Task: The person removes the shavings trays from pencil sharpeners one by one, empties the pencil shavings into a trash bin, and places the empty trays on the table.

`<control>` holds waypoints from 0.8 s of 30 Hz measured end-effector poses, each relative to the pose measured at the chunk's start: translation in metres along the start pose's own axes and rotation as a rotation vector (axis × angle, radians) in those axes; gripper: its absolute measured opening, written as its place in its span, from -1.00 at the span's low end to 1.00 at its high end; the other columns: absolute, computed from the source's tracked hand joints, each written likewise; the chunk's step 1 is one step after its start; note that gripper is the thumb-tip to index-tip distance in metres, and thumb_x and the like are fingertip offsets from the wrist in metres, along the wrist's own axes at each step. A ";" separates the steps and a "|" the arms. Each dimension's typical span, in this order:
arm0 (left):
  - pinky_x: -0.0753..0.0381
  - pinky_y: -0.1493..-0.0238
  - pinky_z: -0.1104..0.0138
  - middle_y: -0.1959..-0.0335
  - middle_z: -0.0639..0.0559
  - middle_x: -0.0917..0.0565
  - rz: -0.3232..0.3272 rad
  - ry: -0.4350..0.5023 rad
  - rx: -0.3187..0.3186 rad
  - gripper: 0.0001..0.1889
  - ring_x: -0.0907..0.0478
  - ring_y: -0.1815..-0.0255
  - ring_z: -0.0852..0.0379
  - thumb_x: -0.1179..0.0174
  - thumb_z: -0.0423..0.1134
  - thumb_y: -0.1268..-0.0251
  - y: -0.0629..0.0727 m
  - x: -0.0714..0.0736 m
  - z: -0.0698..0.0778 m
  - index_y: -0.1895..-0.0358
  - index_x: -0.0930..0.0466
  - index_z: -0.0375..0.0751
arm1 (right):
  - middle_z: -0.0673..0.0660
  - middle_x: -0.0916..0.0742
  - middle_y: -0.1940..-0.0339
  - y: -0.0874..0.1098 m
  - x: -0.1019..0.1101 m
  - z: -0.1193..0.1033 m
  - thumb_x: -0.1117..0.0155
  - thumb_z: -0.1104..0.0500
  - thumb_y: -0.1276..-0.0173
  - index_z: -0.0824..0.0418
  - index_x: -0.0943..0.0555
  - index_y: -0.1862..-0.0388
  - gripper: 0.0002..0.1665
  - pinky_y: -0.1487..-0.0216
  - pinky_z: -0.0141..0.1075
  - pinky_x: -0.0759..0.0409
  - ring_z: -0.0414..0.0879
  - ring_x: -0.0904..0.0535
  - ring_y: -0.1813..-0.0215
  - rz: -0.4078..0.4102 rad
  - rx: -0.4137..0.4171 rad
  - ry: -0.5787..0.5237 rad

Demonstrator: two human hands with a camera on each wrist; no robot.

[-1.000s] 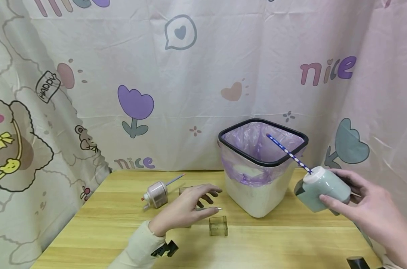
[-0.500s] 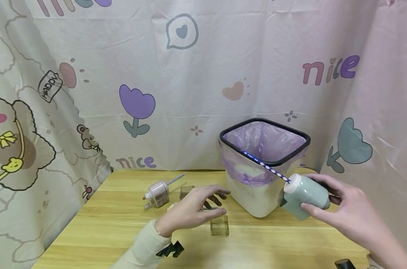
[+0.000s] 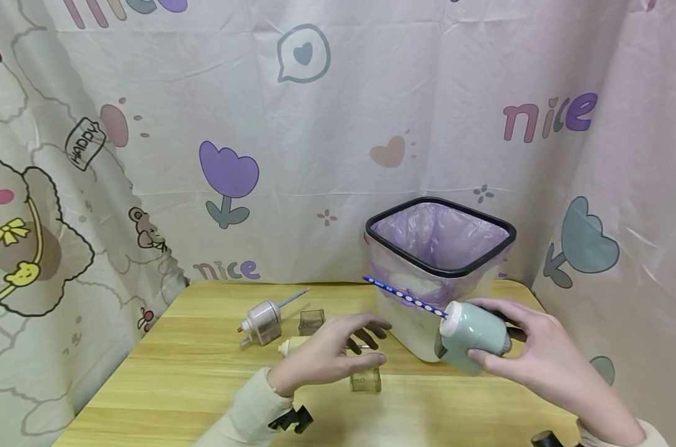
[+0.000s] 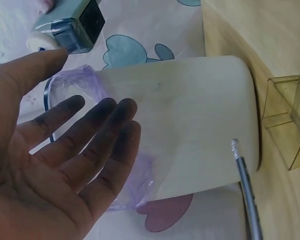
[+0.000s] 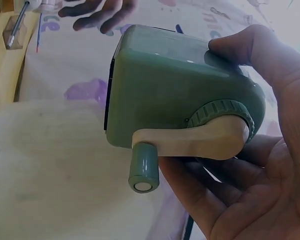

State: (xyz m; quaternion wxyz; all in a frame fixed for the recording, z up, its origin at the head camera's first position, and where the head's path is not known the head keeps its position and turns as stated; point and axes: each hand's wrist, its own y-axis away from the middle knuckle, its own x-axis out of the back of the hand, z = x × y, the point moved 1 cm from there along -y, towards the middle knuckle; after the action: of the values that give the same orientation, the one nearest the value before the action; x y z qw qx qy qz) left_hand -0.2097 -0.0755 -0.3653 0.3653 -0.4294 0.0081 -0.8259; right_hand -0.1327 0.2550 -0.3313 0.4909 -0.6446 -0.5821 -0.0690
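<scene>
My right hand point(image 3: 533, 351) grips a green hand-crank pencil sharpener point(image 3: 474, 332) in the air before the bin, thumb on one side and fingers on the other. A blue pencil point(image 3: 405, 298) with white dots sticks out of its pale nose toward the left. In the right wrist view its cream crank point(image 5: 185, 141) with a green knob faces the camera. My left hand point(image 3: 332, 351) hovers palm-inward with fingers spread and holds nothing. Beneath it, partly hidden, lies a cream sharpener point(image 3: 290, 345) with a pencil point(image 4: 247, 192) whose silvery end shows past the fingers.
A white bin point(image 3: 407, 326) with a black rim and purple liner stands at the back right. A pinkish-grey sharpener point(image 3: 264, 324) with a purple pencil lies at the left. Two see-through boxes, one brownish point(image 3: 312, 321) and one yellowish point(image 3: 365, 380), sit near my left hand.
My right hand has carried the green sharpener and its pencil leftward, from the right of the bin to before it. My left hand has drifted slightly right, still empty.
</scene>
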 end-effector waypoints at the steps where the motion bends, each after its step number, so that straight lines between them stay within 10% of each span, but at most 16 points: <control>1: -0.75 -0.16 0.40 -0.21 0.07 -0.77 0.001 0.007 0.003 -0.55 -0.75 -0.07 0.30 -0.37 -0.08 -0.51 0.000 -0.002 0.000 -0.38 -0.57 -0.01 | -0.18 -0.79 -0.01 0.000 -0.002 -0.002 -0.83 0.07 0.00 -0.24 -0.69 -0.24 -0.21 0.02 -0.69 -0.60 -0.38 -0.61 0.08 -0.007 0.001 0.000; 24: -0.76 -0.08 0.43 -0.16 0.19 -0.77 0.045 0.162 0.135 -0.42 -0.74 -0.05 0.35 -0.54 0.03 -0.29 -0.003 -0.026 0.004 -0.35 -0.63 0.05 | -0.15 -0.81 -0.10 -0.006 -0.035 -0.023 -0.79 -0.07 -0.05 -0.24 -0.69 -0.26 -0.25 0.12 -0.37 -0.73 -0.35 -0.66 0.08 -0.104 0.035 -0.043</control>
State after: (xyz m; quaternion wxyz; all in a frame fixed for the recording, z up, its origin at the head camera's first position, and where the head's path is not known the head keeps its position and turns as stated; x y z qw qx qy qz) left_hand -0.1995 -0.0566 -0.3801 0.4100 -0.3353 -0.0081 -0.8482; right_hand -0.1375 0.2139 -0.3397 0.4852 -0.6062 -0.6262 -0.0705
